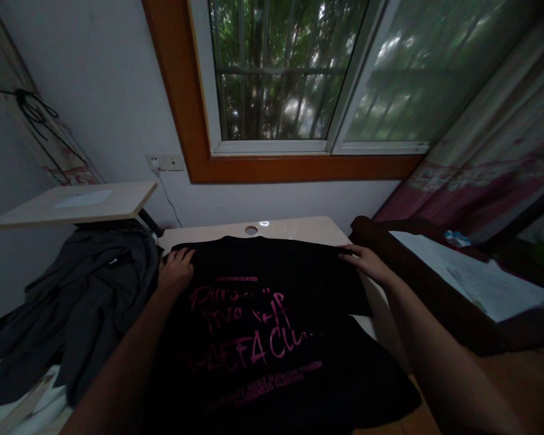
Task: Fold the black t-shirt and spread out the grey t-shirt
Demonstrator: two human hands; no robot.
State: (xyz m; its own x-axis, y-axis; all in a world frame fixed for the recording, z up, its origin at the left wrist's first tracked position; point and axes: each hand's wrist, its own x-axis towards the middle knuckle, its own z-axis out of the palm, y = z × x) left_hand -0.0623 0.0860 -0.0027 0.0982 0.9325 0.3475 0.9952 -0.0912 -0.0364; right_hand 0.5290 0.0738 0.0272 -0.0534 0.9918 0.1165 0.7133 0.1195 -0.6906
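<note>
A black T-shirt with pink lettering is spread, print side up, over a pale table. Its collar edge faces the window, and its lower part runs toward me out of view. My left hand is at the shirt's upper left shoulder, fingers bent over the cloth; the thumb is hidden. At the upper right shoulder, my right hand pinches the fabric edge between thumb and fingers. The right sleeve hangs down past the table's right side.
Dark grey clothes are heaped at left, below a small raised board with a paper on it. At right, a dark brown covered surface bears a white sheet. A window and a wall socket are ahead.
</note>
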